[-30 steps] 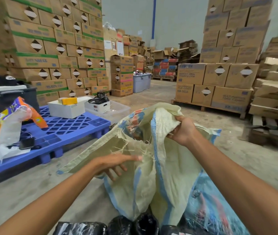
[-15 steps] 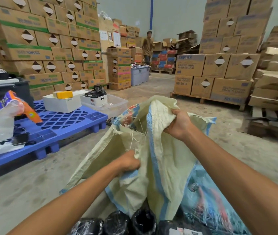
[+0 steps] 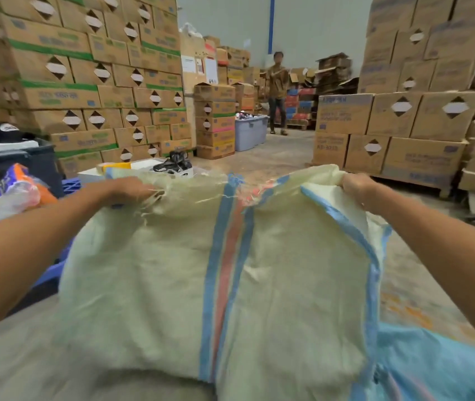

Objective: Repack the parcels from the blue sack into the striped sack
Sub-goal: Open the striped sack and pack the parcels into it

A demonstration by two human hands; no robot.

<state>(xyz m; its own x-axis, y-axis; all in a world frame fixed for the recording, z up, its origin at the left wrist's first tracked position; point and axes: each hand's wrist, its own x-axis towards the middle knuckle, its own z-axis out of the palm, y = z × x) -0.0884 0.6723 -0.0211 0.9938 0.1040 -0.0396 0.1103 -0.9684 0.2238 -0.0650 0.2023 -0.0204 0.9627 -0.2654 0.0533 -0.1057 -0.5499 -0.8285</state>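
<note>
Warehouse: a concrete floor (image 3: 274, 157) runs between walls of stacked goods; far back a person (image 3: 277, 91) stands by a grey tote (image 3: 249, 131).
Left stack: brown cartons (image 3: 85, 82) with diamond labels, piled high.
Black bin (image 3: 13, 166): at the far left, with an orange-and-white packet (image 3: 7, 195) in front of it and a blue pallet (image 3: 69, 185) just beside.
Left hand (image 3: 132, 189): fingers curled round the frayed left end of the sack's top edge, clamped on it.
Striped sack (image 3: 230, 270): pale woven cloth with a blue-red-blue band down its middle, stretched wide between the two hands and hanging towards the camera.
Handling: I judge it light, limp and a little slick (woven plastic, by the look), likely to sag shut once released. The loose threads at the left edge would pull away, so a gathered fold of the hem on each side of the mouth is the safer hold.
Right hand (image 3: 355, 188): bunched round the right end of the same edge, well apart from the other.
Blue sack (image 3: 433, 363): low at the right, touching the striped one and partly under it.
Parcels: none in view; probably the mouth is being opened before loading.
Right stack: larger cartons (image 3: 389, 125) on a wooden pallet (image 3: 421, 180).
</note>
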